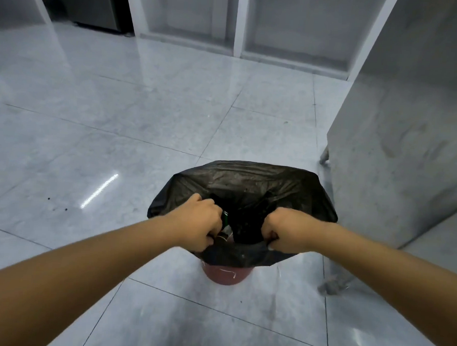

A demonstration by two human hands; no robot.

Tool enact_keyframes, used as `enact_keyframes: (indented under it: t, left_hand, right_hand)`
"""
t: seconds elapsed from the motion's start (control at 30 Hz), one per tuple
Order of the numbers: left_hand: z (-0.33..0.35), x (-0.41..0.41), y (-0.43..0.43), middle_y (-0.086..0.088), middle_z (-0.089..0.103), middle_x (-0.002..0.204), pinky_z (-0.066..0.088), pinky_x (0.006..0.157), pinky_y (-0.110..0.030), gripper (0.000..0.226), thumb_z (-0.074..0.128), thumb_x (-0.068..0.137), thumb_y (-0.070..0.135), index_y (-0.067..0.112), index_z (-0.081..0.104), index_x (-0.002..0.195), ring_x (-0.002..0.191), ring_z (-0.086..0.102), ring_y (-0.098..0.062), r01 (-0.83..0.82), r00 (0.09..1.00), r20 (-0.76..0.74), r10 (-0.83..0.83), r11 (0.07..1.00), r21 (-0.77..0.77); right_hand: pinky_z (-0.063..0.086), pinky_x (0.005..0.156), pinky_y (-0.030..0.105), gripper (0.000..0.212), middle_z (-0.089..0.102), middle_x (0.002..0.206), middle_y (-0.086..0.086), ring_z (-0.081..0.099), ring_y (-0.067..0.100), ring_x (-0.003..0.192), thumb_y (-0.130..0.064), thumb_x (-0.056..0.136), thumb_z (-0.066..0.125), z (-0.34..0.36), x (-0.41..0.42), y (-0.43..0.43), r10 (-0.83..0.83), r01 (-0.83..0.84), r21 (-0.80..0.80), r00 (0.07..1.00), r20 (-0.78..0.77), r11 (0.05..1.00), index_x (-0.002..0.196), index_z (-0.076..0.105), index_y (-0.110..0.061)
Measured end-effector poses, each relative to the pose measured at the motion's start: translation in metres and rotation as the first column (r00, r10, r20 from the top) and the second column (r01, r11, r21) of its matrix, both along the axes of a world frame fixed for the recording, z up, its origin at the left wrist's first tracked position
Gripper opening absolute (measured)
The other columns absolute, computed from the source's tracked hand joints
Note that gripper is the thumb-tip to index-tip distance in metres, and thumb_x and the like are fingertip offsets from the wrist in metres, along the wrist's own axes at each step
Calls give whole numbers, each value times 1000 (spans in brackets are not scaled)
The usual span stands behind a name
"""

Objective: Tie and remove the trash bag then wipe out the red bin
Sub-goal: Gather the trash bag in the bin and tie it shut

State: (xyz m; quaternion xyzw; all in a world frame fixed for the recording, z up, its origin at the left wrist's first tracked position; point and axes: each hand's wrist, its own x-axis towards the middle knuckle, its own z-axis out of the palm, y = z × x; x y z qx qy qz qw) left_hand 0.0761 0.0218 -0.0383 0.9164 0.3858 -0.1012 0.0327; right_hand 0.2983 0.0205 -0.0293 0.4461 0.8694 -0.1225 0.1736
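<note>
Black crinkled plastic trash bag sits in a round red plastic bin, its upper part spread wide over the bin so that only a low curved strip of red shows beneath the near side. Both hands are clenched on the bag's rim: the left hand is fisted around a bunch of plastic on the left side of the opening, and the right hand is fisted around a bunch on the right side. Between the 2 fists the mouth gapes, dark inside, with a small green item and pale scraps just visible by the left knuckles.

Bin and bag stand on a glossy pale grey tiled floor with thin dark grout lines, a bright light reflection and a few dark specks to the left. Left and ahead, the floor is open. Close on the right rises a grey marbled panel on metal feet, near the bag's right edge. Along the far wall run white-framed open compartments, and a dark steel cabinet stands in the far left corner.
</note>
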Motion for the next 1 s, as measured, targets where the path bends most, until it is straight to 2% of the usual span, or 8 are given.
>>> enact_keyframes:
  t: [0.2,0.4,0.5,0.57,0.7,0.83,0.93,1.0]
  left_hand:
    - [67,0,23,7,65,95,40,85,-32,14,70,76,30,24,74,88,97,56,-15,-125,979,153,136,989,-77]
    - [107,-12,33,1,66,81,51,70,-32,15,75,73,31,17,72,79,82,61,-19,-252,893,351,283,959,-130]
    - [106,-32,40,19,59,94,47,74,-24,25,76,69,44,37,68,91,90,56,-6,-277,840,392,375,918,-285]
    - [96,-56,46,18,53,117,45,82,-28,44,75,71,43,47,58,111,103,53,-7,-349,739,437,512,847,-401]
    - [61,-109,52,-10,40,143,45,92,-42,78,72,77,15,48,32,135,118,47,-23,-460,304,456,836,548,-699]
    - [26,-116,53,-16,40,137,48,89,-46,101,76,75,12,56,11,140,116,48,-32,-488,365,238,900,402,-775]
    - [12,-93,66,-18,43,138,49,84,-43,79,65,84,10,46,25,141,111,51,-33,-517,406,213,889,416,-748]
    - [10,-78,75,-14,55,125,48,83,-40,43,61,87,16,28,51,127,106,52,-30,-537,406,251,879,452,-712]
  right_hand:
    - [41,63,24,10,51,61,-14,51,13,67,-26,77,72,58,6,17,-104,105,18,992,-65,994,73,66,-21]
    - [47,64,25,11,67,80,-6,60,15,76,-32,77,74,118,15,27,-251,256,23,960,-121,966,79,70,-22]
    - [54,80,34,13,70,95,-3,63,20,92,-33,76,75,122,18,29,-292,293,-6,949,-122,956,85,72,-24]
    - [52,92,39,21,67,111,-4,60,20,103,-36,74,75,117,29,30,-310,310,-24,942,-126,951,94,71,-30]
    - [42,101,35,72,44,139,-16,48,16,123,-41,65,82,109,71,37,-422,421,-51,886,-190,906,120,41,-64]
    - [41,103,39,116,20,159,-7,48,27,128,-25,69,84,86,87,55,-509,506,-86,861,-15,858,137,-1,-65]
    - [50,87,30,86,39,150,-4,47,23,127,-19,76,79,67,77,68,-509,501,-125,860,-35,856,140,30,-49]
    - [47,74,19,36,62,122,-8,55,15,112,-24,78,76,64,73,76,-500,492,-101,862,-78,865,108,63,-39]
